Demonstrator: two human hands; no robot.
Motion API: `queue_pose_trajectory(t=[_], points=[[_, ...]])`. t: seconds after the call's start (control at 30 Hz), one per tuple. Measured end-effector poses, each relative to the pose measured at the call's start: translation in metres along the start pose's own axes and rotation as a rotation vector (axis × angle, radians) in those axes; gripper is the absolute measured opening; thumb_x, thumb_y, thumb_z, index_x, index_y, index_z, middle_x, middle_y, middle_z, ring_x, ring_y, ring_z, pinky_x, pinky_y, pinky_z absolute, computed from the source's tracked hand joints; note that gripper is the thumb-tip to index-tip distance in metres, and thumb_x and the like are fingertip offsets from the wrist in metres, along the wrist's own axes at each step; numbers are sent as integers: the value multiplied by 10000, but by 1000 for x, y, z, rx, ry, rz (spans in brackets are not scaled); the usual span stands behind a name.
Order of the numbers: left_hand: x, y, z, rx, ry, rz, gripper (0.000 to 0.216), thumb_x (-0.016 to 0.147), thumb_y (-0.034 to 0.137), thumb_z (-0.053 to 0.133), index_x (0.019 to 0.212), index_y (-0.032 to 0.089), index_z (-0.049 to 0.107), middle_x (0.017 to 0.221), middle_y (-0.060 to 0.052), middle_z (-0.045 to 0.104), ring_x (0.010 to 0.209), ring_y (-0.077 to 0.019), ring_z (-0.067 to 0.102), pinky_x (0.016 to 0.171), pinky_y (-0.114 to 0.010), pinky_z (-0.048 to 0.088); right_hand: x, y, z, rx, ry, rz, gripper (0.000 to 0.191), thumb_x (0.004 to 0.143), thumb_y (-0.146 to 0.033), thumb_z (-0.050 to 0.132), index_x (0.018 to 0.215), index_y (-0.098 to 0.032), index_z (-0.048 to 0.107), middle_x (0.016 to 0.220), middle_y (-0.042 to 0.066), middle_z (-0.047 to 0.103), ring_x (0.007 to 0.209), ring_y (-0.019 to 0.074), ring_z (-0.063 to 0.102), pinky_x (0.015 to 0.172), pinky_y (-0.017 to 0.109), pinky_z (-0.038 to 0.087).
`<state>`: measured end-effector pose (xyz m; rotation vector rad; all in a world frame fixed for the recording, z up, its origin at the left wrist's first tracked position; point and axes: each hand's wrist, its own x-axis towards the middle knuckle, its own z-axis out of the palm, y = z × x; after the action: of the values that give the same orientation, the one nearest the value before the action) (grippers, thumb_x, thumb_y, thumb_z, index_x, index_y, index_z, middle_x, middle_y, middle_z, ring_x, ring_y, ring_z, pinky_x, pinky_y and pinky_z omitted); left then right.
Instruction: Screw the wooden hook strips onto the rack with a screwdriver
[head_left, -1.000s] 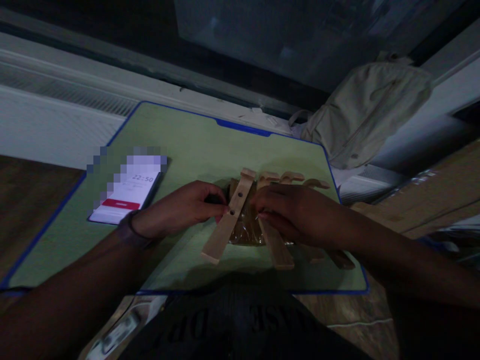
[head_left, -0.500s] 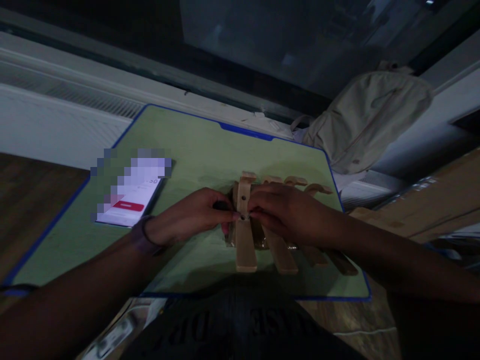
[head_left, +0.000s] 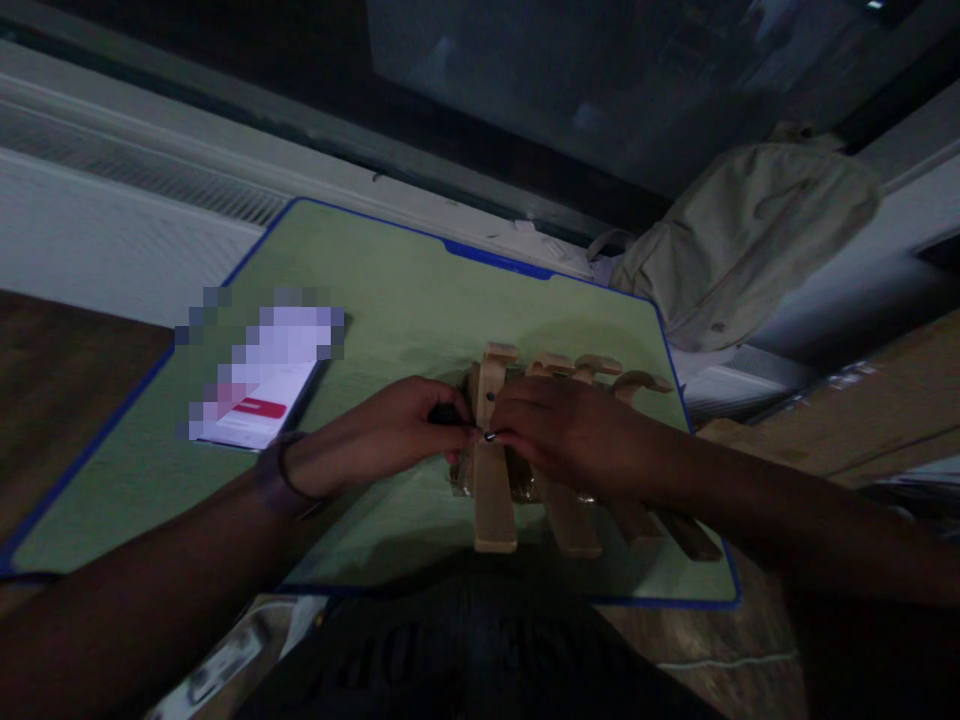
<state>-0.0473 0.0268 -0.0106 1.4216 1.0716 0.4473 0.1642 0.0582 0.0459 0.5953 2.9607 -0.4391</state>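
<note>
A flat wooden hook piece [head_left: 495,500] with a curled top and a round hole lies lengthwise toward me. At its middle sits a small shiny metal piece [head_left: 490,436], too small to name. My left hand [head_left: 397,430] comes in from the left, thumb and fingers closed at the wood's edge; what they hold is hidden. From the right, my right hand [head_left: 570,430] pinches at the metal piece, fingertips touching the wood. Several similar wooden hooks [head_left: 637,520] lie side by side under and beyond my right hand. Some clear plastic wrap [head_left: 525,488] shows beneath them.
Everything lies on a small green table [head_left: 390,270] with a blue rim. A lit phone [head_left: 277,385], partly blurred out, rests on its left side. Behind are a radiator [head_left: 135,210] and a window sill. A beige backpack [head_left: 750,240] and a cardboard box [head_left: 862,410] stand right.
The small metal piece now shows as a bright slanted bit between my fingertips, where a dark spot showed before. Both hands stay at the same wooden hook; the view shifts slightly.
</note>
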Motion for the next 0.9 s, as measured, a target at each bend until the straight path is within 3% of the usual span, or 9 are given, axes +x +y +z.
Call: queue_pose_trajectory(t=[0.13, 0.6, 0.9], points=[[0, -1, 0, -1, -2, -9, 169, 792, 314, 640, 867, 174, 697, 866, -7, 740, 811, -156, 677, 732, -263, 483, 1, -1, 1, -69, 1, -68, 191, 995, -134, 488, 1064, -121, 666, 1047, 117, 713, 958, 211, 652, 841, 360, 513], [1, -3, -3, -1, 11, 9, 193, 746, 313, 643, 886, 183, 674, 890, 0, 722, 863, -173, 658, 787, -278, 488, 12, -9, -8, -169, -196, -43, 239, 1015, -159, 464, 1078, -98, 687, 1009, 151, 714, 957, 248, 678, 750, 366, 527], [0, -3, -3, 32, -14, 4, 184, 769, 343, 635, 872, 195, 670, 870, 3, 719, 852, -185, 658, 784, -293, 479, 9, -19, -12, -251, -253, -43, 257, 1001, -181, 486, 1155, -97, 673, 1024, 158, 708, 949, 259, 668, 743, 374, 505]])
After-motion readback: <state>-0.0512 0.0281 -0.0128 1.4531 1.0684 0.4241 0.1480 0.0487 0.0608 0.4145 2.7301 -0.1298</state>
